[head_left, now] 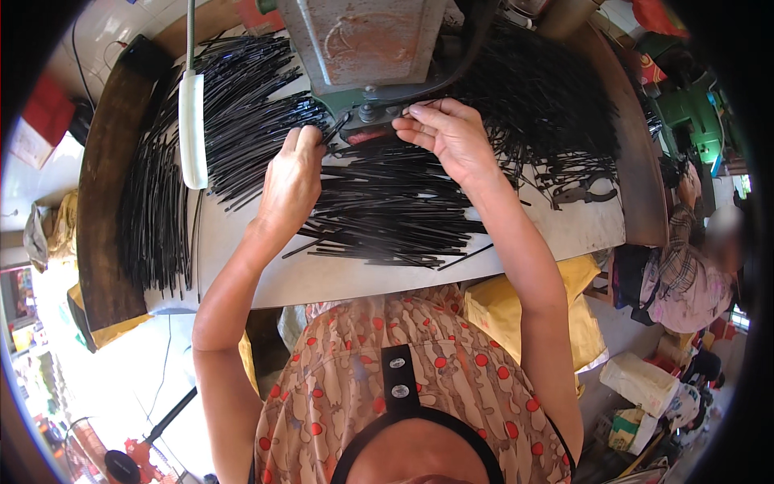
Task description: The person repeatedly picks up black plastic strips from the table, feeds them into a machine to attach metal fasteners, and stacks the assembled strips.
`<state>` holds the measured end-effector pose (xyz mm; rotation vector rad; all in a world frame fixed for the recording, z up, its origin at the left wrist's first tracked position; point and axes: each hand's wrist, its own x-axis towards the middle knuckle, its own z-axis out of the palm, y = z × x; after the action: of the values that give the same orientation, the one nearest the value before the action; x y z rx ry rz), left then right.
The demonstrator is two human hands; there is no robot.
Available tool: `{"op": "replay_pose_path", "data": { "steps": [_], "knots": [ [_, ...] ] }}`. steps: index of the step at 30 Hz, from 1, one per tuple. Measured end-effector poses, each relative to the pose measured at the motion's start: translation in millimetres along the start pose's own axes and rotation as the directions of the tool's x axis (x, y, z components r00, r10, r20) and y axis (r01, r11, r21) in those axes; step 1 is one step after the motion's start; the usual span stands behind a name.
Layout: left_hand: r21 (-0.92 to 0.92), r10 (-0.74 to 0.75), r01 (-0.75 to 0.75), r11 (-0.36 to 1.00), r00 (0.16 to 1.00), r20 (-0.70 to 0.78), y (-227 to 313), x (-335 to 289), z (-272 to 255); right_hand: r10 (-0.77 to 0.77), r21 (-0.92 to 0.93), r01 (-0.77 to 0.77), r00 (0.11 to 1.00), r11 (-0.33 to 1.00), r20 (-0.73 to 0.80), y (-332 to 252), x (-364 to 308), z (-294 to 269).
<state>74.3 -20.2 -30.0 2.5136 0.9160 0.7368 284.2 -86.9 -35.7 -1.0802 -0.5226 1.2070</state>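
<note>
A grey-green machine (367, 48) with worn paint stands at the far middle, its bolted lower head (369, 110) between my two hands. My left hand (294, 173) is closed left of that head, with a thin black rod (339, 125) at its fingertips. To the right of the head, my right hand (447, 137) pinches with thumb and forefinger; what lies between them is too small to make out. A pile of thin black rods (387, 210) lies on the pale tabletop (242, 274) below the hands.
More black rods are heaped at the left (234, 121) and right (548, 97). Black-handled pliers (584, 192) lie at the tabletop's right. A white lamp tube (193, 129) hangs at the left. Raised brown edging (113, 194) borders the table. Another person (685, 274) sits at far right.
</note>
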Motion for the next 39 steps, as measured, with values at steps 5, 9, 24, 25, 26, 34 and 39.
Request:
{"op": "replay_pose_path", "data": {
  "steps": [5,9,24,25,26,34,39],
  "knots": [
    [0.044,0.007,-0.005,0.999,0.999,-0.039,11,15,3,-0.020,0.150,0.024,0.999,0.988,-0.028,5,2,7],
    [0.033,0.007,-0.005,0.999,0.998,-0.055,10,17,9,-0.035,0.254,0.052,0.997,0.966,-0.070,9,4,11],
    [-0.050,-0.050,0.047,0.998,0.997,-0.067,12,17,9,-0.072,0.245,0.089,0.994,0.965,-0.078,13,8,22],
    [-0.046,-0.049,0.046,0.998,0.997,-0.061,11,17,9,-0.077,0.239,0.094,0.994,0.967,-0.077,14,9,22],
    [-0.042,-0.048,0.045,0.998,0.997,-0.055,11,18,9,-0.079,0.238,0.095,0.994,0.967,-0.076,14,9,22],
    [-0.062,-0.060,0.056,0.996,0.996,-0.060,13,18,7,-0.080,0.228,0.099,0.993,0.969,-0.092,12,7,22],
    [-0.071,-0.044,0.039,0.997,0.997,-0.068,12,19,10,-0.085,0.231,0.102,0.993,0.967,-0.080,14,9,21]
  ]
}}
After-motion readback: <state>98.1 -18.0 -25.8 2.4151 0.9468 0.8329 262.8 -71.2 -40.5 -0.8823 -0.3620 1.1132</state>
